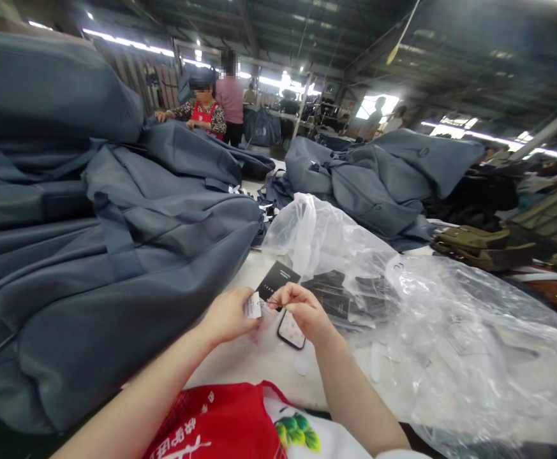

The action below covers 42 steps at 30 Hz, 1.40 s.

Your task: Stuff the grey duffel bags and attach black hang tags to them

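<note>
While both hands meet over the white table [268,366], the small white tag [252,306] sits pinched between them, right at the fingertips. The left hand [228,315] has its thumb and forefinger closed on the tag's left side; the right hand [302,309] comes in from the other side, fingers curled and nipped together on what looks like a thin string at the tag's edge, though it is too fine to be sure. Neither hand is nearer: the tag lies at the point where they touch.

The tag stands roughly upright, its long axis running up and down, face turned toward the wearer. Just below the right hand a dark card [291,331] with a pale face lies flat on the table, slanting down and to the right. Beyond the hands, black cards [278,279] rest at the mouth of a clear plastic bag [426,319]. Grey bags [115,255] are heaped to the left, and a person [201,108] works at the far end.
</note>
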### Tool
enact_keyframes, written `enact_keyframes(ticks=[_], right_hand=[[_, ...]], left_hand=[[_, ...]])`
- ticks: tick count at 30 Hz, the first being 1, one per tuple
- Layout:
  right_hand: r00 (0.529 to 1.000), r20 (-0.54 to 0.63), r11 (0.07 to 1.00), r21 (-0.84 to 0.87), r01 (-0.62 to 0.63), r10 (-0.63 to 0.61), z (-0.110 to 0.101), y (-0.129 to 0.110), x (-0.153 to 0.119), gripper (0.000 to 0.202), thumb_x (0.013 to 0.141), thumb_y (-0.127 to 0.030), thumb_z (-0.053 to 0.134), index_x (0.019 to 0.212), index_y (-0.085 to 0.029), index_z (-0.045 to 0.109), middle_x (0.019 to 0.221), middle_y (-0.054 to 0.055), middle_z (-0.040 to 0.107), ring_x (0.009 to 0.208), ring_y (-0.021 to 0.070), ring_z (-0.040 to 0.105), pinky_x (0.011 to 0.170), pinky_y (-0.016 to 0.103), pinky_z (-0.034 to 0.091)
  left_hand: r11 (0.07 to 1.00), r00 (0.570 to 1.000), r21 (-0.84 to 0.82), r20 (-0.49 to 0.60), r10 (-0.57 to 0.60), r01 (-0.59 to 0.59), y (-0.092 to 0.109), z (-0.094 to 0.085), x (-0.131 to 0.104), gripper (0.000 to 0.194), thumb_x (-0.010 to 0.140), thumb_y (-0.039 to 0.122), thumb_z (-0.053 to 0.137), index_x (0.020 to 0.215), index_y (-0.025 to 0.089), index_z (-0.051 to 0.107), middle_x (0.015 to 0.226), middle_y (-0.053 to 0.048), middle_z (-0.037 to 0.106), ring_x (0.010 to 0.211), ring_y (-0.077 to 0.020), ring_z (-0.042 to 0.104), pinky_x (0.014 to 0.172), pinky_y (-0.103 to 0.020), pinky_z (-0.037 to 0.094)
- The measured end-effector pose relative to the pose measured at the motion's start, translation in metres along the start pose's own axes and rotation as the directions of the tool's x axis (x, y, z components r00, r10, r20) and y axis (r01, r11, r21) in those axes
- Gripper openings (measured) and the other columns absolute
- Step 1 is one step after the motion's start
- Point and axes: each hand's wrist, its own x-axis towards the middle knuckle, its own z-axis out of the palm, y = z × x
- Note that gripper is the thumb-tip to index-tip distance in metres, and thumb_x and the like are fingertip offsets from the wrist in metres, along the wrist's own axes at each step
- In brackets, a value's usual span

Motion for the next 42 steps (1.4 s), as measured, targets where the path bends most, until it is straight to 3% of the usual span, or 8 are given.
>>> enact_keyframes(ticks=[4,9,16,21,25,29,36,42], right_hand=[[0.998,-0.069,0.997,0.071,0.016,-0.011,0.0,0.006,0.006,0.012,0.071,-0.024,0.063,0.075,-0.019,0.053,0.1,0.007,0.068,0.1,0.021,0.062,0.088,0.034,0.047],[0.993,0.016,0.965,0.235,-0.116,0.115,0.015,0.019,0.011,0.018,0.079,-0.032,0.062,0.085,-0.021,0.048,0.077,0.003,0.07,0.074,0.0164,0.067,0.071,0.029,0.051],[0.966,0.041,0.957,0.135,-0.257,0.254,0.032,0.028,0.012,0.024,0.079,-0.037,0.058,0.089,-0.021,0.042,0.061,-0.001,0.067,0.034,0.0058,0.035,0.036,0.018,0.016],[0.984,0.084,0.978,-0.154,-0.141,0.155,0.032,0.014,0.004,0.031,0.078,-0.036,0.062,0.099,-0.018,0.05,0.077,0.002,0.066,0.044,0.0051,0.037,0.043,0.019,0.026],[0.966,0.254,0.702,-0.696,0.148,0.048,0.029,-0.004,-0.004,0.072,0.066,-0.035,0.077,0.131,-0.021,0.048,0.126,0.011,0.054,0.071,0.0115,0.055,0.066,0.028,0.046],[0.938,0.316,0.365,-0.898,0.246,0.144,0.028,-0.002,-0.009,0.084,0.06,-0.033,0.081,0.136,-0.02,0.048,0.14,0.014,0.042,0.115,0.0278,0.053,0.097,0.038,0.042],[0.971,0.164,0.226,-0.966,0.123,0.174,0.028,0.032,-0.003,0.08,0.061,-0.042,0.08,0.131,-0.017,0.05,0.13,0.014,0.05,0.113,0.0277,0.055,0.097,0.038,0.043],[0.983,0.01,0.095,-0.995,-0.008,0.183,0.032,0.056,0.001,0.083,0.053,-0.047,0.082,0.123,-0.012,0.054,0.115,0.016,0.059,0.104,0.0299,0.058,0.087,0.038,0.047]], left_hand=[[0.973,0.997,-0.217,0.026,-0.074,0.078,-0.011,-0.001,-0.008,0.03,0.071,0.043,0.066,0.089,0.019,0.062,0.084,-0.003,0.066,0.077,-0.0203,0.06,0.069,-0.029,0.043],[0.853,0.991,-0.511,0.123,-0.049,0.106,-0.021,-0.003,-0.023,0.027,0.069,0.037,0.067,0.086,0.016,0.061,0.079,0.001,0.062,0.074,-0.0163,0.055,0.069,-0.026,0.043],[0.823,0.983,-0.548,0.174,-0.065,0.151,-0.032,0.0,-0.037,0.029,0.059,0.013,0.055,0.088,0.016,0.058,0.076,0.003,0.057,0.069,-0.0135,0.05,0.064,-0.024,0.039],[0.767,0.958,-0.613,0.287,-0.005,0.188,-0.028,-0.001,-0.04,0.027,0.058,0.013,0.052,0.083,0.017,0.057,0.074,0.003,0.057,0.069,-0.0141,0.051,0.063,-0.023,0.04],[0.745,0.912,-0.651,0.378,0.158,0.141,-0.02,-0.003,-0.041,0.032,0.058,0.012,0.052,0.087,0.017,0.063,0.081,0.001,0.062,0.078,-0.0167,0.055,0.073,-0.026,0.043],[0.728,0.887,-0.669,0.417,0.199,0.151,-0.02,-0.007,-0.043,0.036,0.061,0.012,0.05,0.093,0.016,0.068,0.091,-0.002,0.068,0.089,-0.0203,0.06,0.083,-0.028,0.044],[0.778,0.907,-0.563,0.421,-0.019,0.278,-0.038,-0.024,-0.05,0.038,0.085,0.045,0.05,0.089,0.013,0.071,0.094,-0.008,0.07,0.082,-0.0203,0.062,0.07,-0.028,0.047],[0.613,0.894,-0.682,0.439,-0.092,0.399,-0.041,-0.016,-0.052,0.042,0.077,0.05,0.065,0.098,0.013,0.065,0.089,-0.007,0.072,0.077,-0.02,0.064,0.069,-0.028,0.05]])
